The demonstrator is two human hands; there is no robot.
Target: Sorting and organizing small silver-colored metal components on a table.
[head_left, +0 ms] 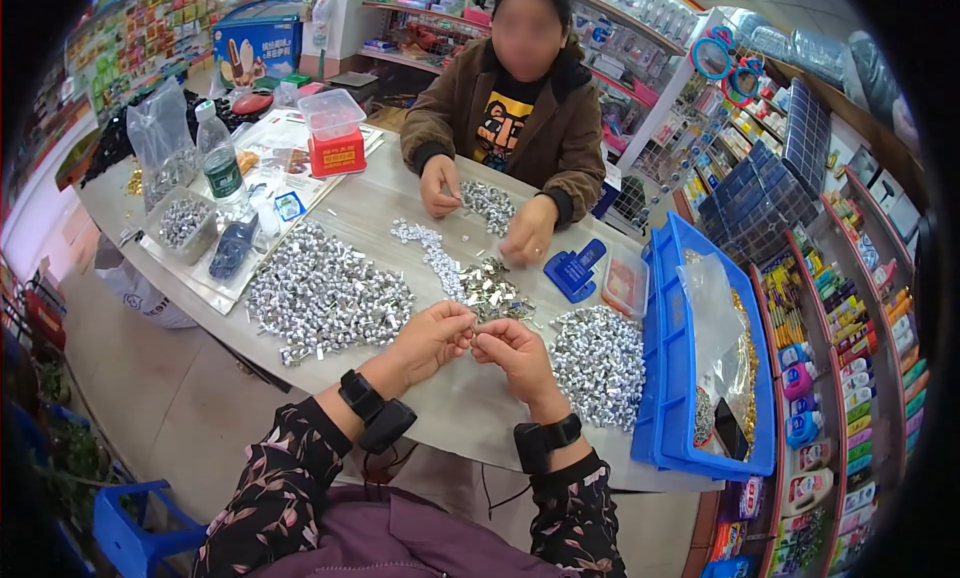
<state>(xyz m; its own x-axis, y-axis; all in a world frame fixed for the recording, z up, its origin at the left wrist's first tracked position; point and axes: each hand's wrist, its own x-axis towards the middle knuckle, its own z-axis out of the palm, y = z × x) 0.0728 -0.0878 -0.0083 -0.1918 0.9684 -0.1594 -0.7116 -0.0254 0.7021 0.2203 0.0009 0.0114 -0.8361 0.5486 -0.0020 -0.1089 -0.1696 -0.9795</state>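
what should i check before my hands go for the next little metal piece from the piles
1. Both hands free to reach: not ok; left hand and right hand meet fingertip to fingertip over the table, apparently pinching something small.
2. What is pinched: cannot tell, too small.
3. Supply near: ok; middle pile lies just beyond the fingers.
4. Side piles: ok; left pile and right pile lie apart.
5. Other person's hands out of the way: ok; they rest at the far pile.
6. Blue tray: ok, beside the right pile.
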